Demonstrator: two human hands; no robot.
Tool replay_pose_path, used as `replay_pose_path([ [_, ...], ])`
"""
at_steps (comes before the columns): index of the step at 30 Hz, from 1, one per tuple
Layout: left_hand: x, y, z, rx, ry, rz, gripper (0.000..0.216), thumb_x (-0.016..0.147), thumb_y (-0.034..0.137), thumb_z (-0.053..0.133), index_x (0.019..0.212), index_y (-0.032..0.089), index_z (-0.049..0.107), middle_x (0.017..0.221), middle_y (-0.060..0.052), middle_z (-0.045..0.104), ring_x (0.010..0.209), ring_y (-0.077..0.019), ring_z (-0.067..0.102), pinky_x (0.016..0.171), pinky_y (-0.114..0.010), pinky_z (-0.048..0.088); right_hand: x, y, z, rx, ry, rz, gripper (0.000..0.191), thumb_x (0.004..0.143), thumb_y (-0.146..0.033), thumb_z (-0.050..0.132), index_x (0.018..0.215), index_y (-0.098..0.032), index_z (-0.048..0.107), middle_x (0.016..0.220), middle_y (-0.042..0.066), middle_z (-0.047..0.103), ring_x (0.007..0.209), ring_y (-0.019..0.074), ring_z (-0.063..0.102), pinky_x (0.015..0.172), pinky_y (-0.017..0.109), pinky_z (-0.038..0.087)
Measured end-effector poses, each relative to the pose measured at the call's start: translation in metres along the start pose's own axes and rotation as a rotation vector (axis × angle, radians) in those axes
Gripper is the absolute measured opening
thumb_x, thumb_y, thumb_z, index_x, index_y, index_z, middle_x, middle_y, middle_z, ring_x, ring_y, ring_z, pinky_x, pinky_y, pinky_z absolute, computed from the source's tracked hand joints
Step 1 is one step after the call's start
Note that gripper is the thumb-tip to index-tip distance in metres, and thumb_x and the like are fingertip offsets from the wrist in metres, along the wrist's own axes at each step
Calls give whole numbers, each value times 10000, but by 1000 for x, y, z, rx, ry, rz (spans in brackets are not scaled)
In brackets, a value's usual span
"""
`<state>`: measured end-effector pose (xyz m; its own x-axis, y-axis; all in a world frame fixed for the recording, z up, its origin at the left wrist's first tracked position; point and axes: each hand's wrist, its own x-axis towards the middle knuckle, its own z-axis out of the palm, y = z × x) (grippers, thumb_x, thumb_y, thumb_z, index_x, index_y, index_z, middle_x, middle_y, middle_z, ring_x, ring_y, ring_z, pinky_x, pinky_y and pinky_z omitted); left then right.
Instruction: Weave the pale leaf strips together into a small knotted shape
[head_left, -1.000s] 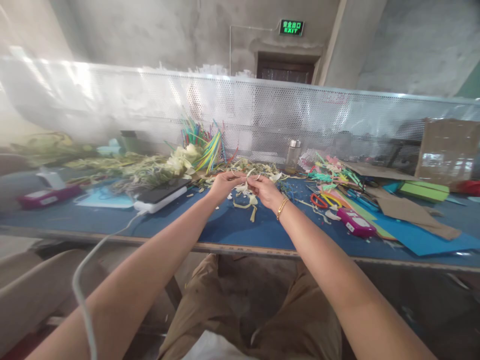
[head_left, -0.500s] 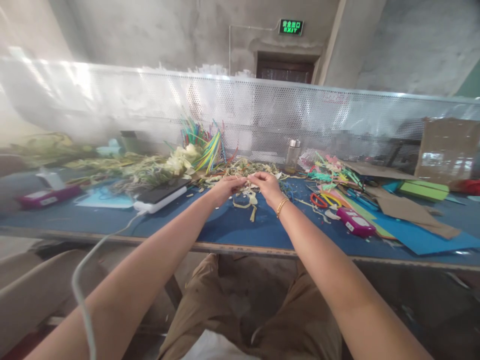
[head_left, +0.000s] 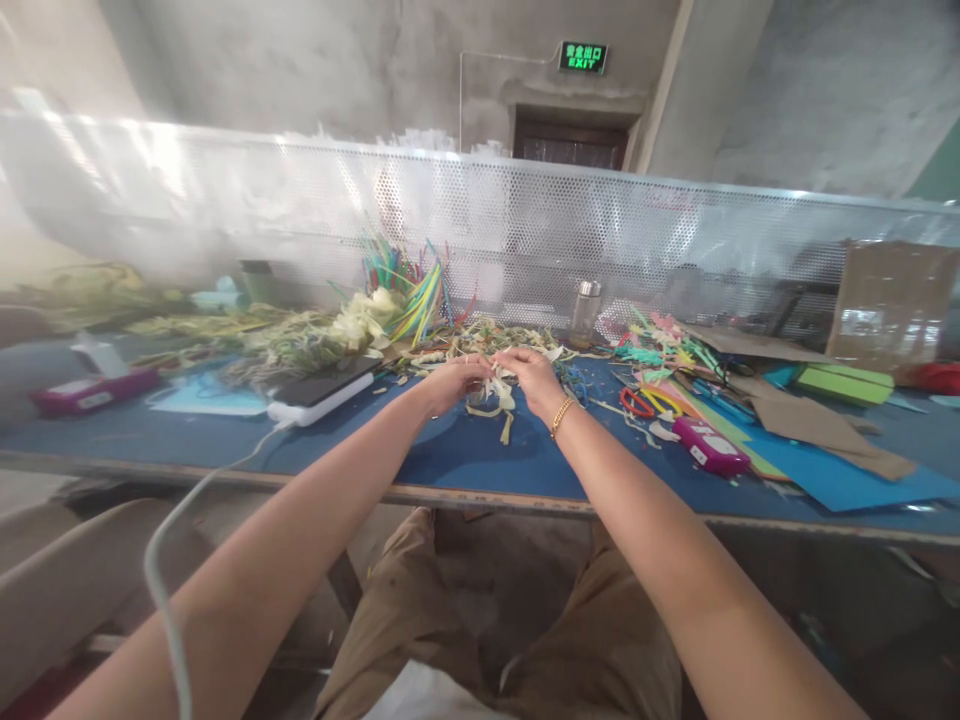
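My left hand (head_left: pixel 459 380) and my right hand (head_left: pixel 529 376) meet over the middle of the blue table, their fingertips nearly touching. Both have closed fingers around a thin pale strip (head_left: pixel 496 371); its exact material is too small to make out. Just below the fingers, a cream-coloured curled strip (head_left: pixel 505 425) lies on the table. Behind the hands spreads a tangled heap of pale and greenish strips (head_left: pixel 480 338). A gold chain bracelet (head_left: pixel 561 416) circles my right wrist.
To the left are a white device with a black top (head_left: pixel 319 390), a cable and a purple box (head_left: pixel 94 392). Colourful stems (head_left: pixel 416 290) and a glass bottle (head_left: pixel 585 315) stand behind. Rightward lie red-and-yellow-handled scissors (head_left: pixel 637 402), another purple box (head_left: pixel 709 446), blue paper (head_left: pixel 832 485) and cardboard.
Both hands have shifted slightly, and the left fingers are curled more downward. More pale material shows between the fingertips. The surrounding things have stayed in place.
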<state>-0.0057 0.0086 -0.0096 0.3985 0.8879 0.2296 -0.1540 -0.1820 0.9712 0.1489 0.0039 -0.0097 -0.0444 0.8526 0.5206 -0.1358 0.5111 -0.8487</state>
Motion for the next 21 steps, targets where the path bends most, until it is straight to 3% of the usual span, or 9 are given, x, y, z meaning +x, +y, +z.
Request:
replay_pose_path([
  [4, 0, 1, 0, -13, -13, -18, 127, 632, 224, 717, 649, 157, 610, 716, -15, 589, 654, -101, 521, 587, -228, 379, 3, 2, -1, 6, 45, 20, 234, 576, -416, 738, 608, -197, 662, 670, -3, 655, 739, 145, 572, 736, 285, 422],
  [10, 0, 1, 0, -109, -23, -26, 322, 598, 255, 774, 889, 172, 664, 742, -23, 632, 634, -112, 563, 573, -243, 389, 6, 2, -6, 83, 116, 75, 286, 538, -436, 758, 668, -195, 673, 681, -8, 646, 655, 126, 546, 654, 269, 422],
  [16, 1, 1, -1, -180, 92, 42, 317, 550, 231, 809, 814, 172, 642, 645, 22, 606, 561, -87, 535, 567, -246, 392, 3, -4, -5, 55, 91, 90, 288, 558, -444, 740, 662, -186, 667, 659, -14, 621, 642, 117, 526, 630, 257, 403],
  [21, 0, 5, -2, -219, 121, -16, 287, 593, 291, 791, 823, 193, 650, 789, -17, 661, 656, -119, 576, 583, -254, 407, 2, -5, -5, 30, 71, 63, 292, 554, -444, 743, 663, -187, 658, 642, -20, 604, 623, 111, 507, 616, 255, 398],
])
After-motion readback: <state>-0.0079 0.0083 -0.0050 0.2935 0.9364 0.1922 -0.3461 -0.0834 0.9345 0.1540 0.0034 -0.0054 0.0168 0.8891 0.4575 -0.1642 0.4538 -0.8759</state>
